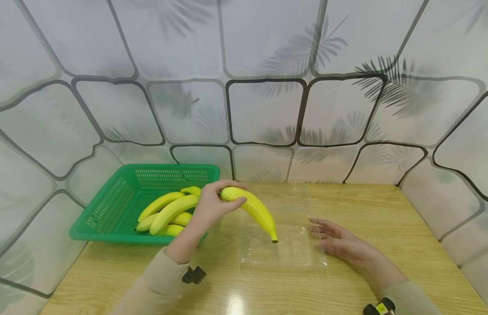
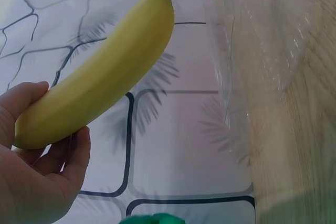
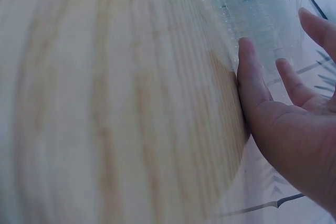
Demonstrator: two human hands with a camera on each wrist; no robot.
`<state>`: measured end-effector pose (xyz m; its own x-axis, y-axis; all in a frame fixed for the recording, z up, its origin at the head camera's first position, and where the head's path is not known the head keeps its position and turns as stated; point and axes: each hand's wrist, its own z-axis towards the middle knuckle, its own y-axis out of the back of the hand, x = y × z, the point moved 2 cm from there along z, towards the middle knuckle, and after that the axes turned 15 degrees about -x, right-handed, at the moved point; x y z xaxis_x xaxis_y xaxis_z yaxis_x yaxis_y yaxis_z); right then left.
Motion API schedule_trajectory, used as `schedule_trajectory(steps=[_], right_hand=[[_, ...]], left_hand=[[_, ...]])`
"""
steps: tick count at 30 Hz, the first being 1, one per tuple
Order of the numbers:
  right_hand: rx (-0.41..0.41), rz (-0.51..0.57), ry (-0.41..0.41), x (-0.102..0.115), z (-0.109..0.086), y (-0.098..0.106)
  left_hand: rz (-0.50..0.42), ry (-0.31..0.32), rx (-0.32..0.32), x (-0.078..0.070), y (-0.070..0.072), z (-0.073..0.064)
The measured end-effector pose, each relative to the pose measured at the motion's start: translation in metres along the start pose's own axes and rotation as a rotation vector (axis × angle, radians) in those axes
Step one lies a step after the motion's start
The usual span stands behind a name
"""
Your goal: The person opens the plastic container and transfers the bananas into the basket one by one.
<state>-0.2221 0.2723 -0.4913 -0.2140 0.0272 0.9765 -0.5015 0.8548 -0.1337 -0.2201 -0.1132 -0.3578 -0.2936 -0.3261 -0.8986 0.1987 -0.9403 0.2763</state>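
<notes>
My left hand (image 1: 210, 204) grips a yellow banana (image 1: 256, 209) by its blunt end, thumb on one side and fingers on the other. The banana slants down to the right, its stem end lowest, over a clear plastic container (image 1: 285, 264). That see-through container stands on the table, with a transparent panel rising at its back. At its right side is my right hand (image 1: 344, 247), fingers relaxed and apart, fingertips right at the plastic wall. In the right wrist view, the thumb (image 3: 252, 74) and fingers spread beside the clear plastic (image 3: 262, 19), holding nothing.
A green plastic basket (image 1: 106, 237) with slotted walls stands at the back left, holding several more bananas (image 1: 174, 214). The wooden table (image 1: 366, 197) meets a wall covering (image 1: 263, 113) with a stone-and-leaf pattern at the back and sides.
</notes>
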Motion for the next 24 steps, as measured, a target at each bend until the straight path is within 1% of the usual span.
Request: schedule_trajectory(steps=[4,8,11,15,24], right_hand=[[0.006,0.001,0.005,-0.001,0.0,0.001],[0.005,-0.003,0.008,-0.002,0.0,0.001],[-0.003,-0.01,0.004,-0.002,0.0,0.001],[-0.007,-0.01,-0.002,0.0,-0.001,0.0],[-0.014,-0.014,-0.002,0.0,-0.001,-0.001]], left_hand=[[0.022,0.011,-0.027,-0.001,0.008,0.001],[0.022,-0.014,-0.049,-0.003,0.017,0.001],[0.016,-0.036,-0.062,-0.001,0.024,0.002],[0.033,-0.045,-0.085,0.0,0.032,0.005],[0.011,-0.001,-0.122,-0.004,0.049,0.004]])
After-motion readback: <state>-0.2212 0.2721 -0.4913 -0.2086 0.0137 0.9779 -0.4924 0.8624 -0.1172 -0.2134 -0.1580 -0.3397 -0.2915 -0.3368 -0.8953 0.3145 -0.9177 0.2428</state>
